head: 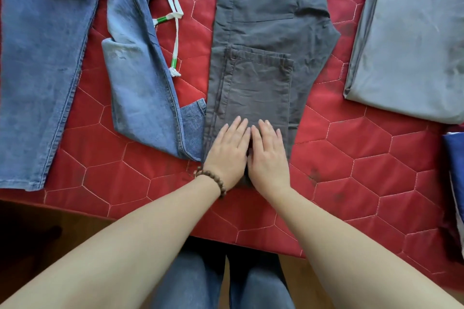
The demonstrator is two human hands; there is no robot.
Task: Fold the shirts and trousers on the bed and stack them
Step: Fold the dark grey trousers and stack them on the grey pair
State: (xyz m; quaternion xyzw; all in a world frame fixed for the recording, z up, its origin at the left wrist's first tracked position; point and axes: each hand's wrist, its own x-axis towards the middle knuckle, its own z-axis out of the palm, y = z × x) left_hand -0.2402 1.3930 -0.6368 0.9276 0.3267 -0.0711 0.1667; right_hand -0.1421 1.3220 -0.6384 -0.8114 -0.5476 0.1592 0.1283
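**Grey trousers pressed flat on the bed**

On the red quilted bed (pixel 351 148), blue jeans (pixel 42 63) were spread at the far left, with a second denim garment (pixel 140 88) and its white drawstring (pixel 175 32) just beside them. At the centre, the dark grey trousers (pixel 263 52) were pressed down by the left hand (pixel 227 150) and right hand (pixel 268 155), laid side by side, fingers straight, nothing gripped. A folded light grey garment (pixel 411 40) was seen at the right.
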